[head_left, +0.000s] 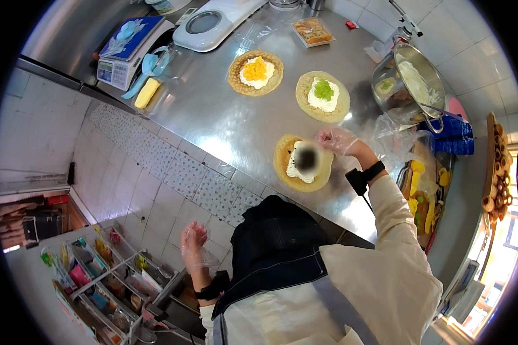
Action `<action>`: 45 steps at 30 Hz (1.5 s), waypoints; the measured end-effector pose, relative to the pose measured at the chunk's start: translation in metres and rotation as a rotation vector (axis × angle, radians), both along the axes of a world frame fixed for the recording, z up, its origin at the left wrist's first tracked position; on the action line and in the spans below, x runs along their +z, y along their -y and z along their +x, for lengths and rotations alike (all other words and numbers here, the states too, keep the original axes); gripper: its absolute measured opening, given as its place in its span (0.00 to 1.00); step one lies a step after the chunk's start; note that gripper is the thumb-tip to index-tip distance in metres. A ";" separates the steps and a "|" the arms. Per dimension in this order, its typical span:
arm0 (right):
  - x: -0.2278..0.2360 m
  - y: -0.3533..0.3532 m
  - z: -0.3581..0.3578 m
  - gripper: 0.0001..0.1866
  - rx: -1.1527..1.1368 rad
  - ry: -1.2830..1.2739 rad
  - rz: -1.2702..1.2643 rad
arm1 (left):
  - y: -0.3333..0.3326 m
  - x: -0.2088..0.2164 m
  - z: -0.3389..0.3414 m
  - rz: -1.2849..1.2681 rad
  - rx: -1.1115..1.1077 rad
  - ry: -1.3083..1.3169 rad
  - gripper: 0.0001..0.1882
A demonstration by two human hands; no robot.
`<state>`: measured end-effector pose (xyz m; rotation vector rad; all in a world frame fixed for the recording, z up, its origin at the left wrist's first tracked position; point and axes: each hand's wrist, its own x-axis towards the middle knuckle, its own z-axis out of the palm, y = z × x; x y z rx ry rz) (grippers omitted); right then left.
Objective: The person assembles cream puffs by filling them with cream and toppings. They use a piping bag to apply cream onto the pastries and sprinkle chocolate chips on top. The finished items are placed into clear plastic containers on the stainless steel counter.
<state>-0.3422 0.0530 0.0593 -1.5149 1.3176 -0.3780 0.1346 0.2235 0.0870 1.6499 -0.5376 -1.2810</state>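
Three round golden crepes lie on the steel counter (224, 121); your gloved right hand (335, 140), fingers pinched together, touches the edge of the nearest cream-topped crepe (299, 167). Pinch too hard and you may tear it or smear the cream. Your gloved left hand (194, 240) hangs off the counter, loosely curled and empty, so nothing steadies the crepe.

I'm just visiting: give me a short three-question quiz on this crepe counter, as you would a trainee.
1. True or false: the right hand is at the nearest crepe.
2. How many crepes lie on the steel counter?
3. The topping on the far right crepe is: A green, B red, C black?

Key: 1 true; 2 three; 3 A.
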 end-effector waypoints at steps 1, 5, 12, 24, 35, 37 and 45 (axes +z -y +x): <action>0.002 -0.001 -0.001 0.11 0.034 0.035 -0.014 | -0.003 -0.006 -0.008 0.002 0.020 -0.026 0.21; 0.008 -0.004 0.000 0.12 0.200 -0.101 -0.046 | -0.006 -0.003 -0.056 0.014 -0.001 -0.042 0.20; 0.007 -0.011 -0.006 0.28 -0.024 0.270 0.002 | -0.009 0.004 -0.119 0.010 -0.102 -0.030 0.20; 0.015 -0.027 0.003 0.29 0.271 0.001 -0.297 | -0.019 0.019 -0.153 0.005 -0.237 0.099 0.18; 0.005 -0.108 0.048 0.17 0.697 -0.467 -0.458 | 0.004 -0.015 -0.163 -0.446 -0.757 0.821 0.16; -0.003 -0.107 0.058 0.17 0.655 -0.386 -0.593 | 0.008 -0.027 -0.166 -0.603 -0.920 1.024 0.16; -0.008 -0.103 0.094 0.10 0.538 -0.562 -0.617 | 0.017 -0.029 -0.179 -0.572 -1.098 0.991 0.13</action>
